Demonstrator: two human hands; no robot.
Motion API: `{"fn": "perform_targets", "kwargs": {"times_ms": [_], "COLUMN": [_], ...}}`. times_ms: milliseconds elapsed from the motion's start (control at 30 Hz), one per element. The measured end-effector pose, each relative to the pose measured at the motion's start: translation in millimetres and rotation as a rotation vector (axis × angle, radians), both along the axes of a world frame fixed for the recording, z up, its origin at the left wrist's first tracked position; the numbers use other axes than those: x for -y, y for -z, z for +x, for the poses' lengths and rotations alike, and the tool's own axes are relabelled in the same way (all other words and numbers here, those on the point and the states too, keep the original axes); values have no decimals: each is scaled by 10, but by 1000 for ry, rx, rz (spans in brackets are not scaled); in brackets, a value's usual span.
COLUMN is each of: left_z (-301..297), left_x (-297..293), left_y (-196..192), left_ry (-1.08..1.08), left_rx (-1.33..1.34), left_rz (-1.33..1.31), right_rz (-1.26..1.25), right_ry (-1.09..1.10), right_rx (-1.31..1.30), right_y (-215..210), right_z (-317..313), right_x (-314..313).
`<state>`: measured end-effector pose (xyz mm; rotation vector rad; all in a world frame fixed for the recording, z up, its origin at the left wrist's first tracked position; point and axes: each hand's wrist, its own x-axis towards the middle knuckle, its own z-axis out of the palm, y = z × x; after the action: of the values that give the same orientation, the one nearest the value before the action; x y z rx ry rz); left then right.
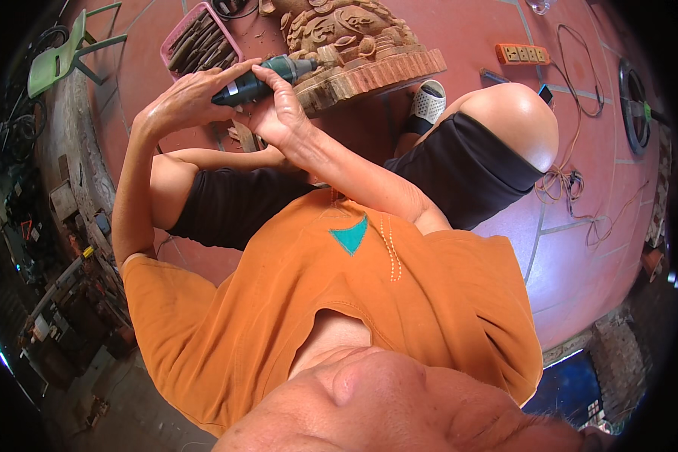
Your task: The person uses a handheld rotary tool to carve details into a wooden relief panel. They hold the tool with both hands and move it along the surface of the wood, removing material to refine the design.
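Note:
Both my hands are around a dark green and black hand-held power tool [279, 70], which looks like a straight die grinder. My left hand [192, 99] is closed about its rear end, fingers reaching over the top. My right hand [280, 114] wraps it from the near side, with the thumb up along the body. The tool's narrow front points right, at the carved wooden sculpture [354, 34]. Whether its tip touches the wood I cannot tell. Curled relief covers the sculpture, above a thick ridged base [369, 79].
Left of the sculpture, a pink basket [164, 54] holds several carving tools. A green plastic chair [59, 60] stands farther left. Wood pieces [242, 137] lie below my hands. To the right are an orange power strip [522, 54], loose cords [561, 184] and a black ring-shaped object [634, 109].

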<state>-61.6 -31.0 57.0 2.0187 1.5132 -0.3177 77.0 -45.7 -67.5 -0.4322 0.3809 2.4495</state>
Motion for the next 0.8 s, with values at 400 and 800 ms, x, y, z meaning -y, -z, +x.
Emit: {"fn": "perform_targets", "kwargs": {"times_ms": [400, 800], "left_z": [-16, 2], "left_x": [0, -16], "left_y": [-7, -23], "left_ry": [-4, -19], "left_rx": [-40, -78], "left_rz": [8, 31], "right_rz": [-16, -22], "right_ry": [-17, -12], "right_rx": [-48, -83], "right_y": [23, 114], "right_z": [-8, -58], "right_x": [-49, -130]}}
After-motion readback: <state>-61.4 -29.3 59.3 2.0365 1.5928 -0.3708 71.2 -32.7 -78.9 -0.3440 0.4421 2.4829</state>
